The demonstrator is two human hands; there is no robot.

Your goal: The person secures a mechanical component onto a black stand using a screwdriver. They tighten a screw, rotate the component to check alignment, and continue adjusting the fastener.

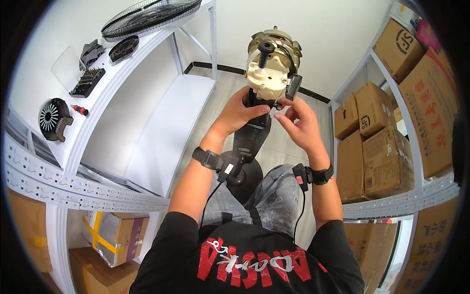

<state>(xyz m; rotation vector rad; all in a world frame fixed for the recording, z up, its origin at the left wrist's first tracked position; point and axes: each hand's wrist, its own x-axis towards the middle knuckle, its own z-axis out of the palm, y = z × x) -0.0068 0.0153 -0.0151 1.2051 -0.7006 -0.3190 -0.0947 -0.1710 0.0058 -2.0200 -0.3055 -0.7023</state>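
A fan stand with its motor head uncovered rises in front of me. The motor (293,49) has metal housing at its far end and a cream plastic gear case (267,81) with a black knob (265,51) sticking up. My left hand (237,115) is closed round the black neck (255,100) just under the gear case, thumb across its near side. On the neck's right side, my right hand (301,122) has curled fingers at a small black side knob (278,105); the fingertips partly cover it. Below, the black column (248,142) runs down to a round base (245,188) between my legs.
On the left shelf (100,93) lie a fan grille (149,19), a bit set (88,82), a red-and-black screwdriver (80,110) and a slotted black motor cover (55,119). Cardboard boxes (387,161) fill the right rack. Wrist bands with cables sit on both my wrists.
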